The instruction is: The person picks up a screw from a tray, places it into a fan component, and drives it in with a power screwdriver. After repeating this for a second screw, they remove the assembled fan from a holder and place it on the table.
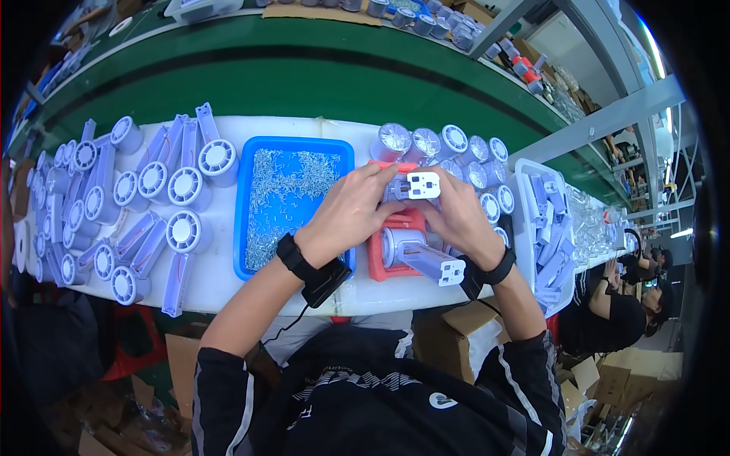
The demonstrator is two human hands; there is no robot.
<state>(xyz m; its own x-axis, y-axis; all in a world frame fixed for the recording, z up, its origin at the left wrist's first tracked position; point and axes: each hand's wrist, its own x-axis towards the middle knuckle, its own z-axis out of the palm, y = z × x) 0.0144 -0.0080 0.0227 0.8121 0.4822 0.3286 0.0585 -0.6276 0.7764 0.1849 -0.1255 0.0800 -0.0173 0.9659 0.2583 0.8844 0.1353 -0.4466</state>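
Observation:
My left hand [353, 199] and my right hand [465, 216] close from both sides round a lavender plastic housing with a handle, whose white end plate [423, 185] faces up. It sits at a red fixture [376, 262], and the fingers hide much of it. A second lavender housing [430, 261] lies in the fixture's near part, its handle pointing right toward my right wrist. Left of my left hand is a blue tray [240, 228] holding many small metal screws [285, 182].
Lavender housings with round slotted ends [185, 188] crowd the table's left. Round units with clear cups [395, 138] stand behind my right hand. A white bin [523, 201] of lavender handle pieces [551, 235] is at right, beside clear plastic parts [589, 224]. A co-worker [608, 308] sits beyond.

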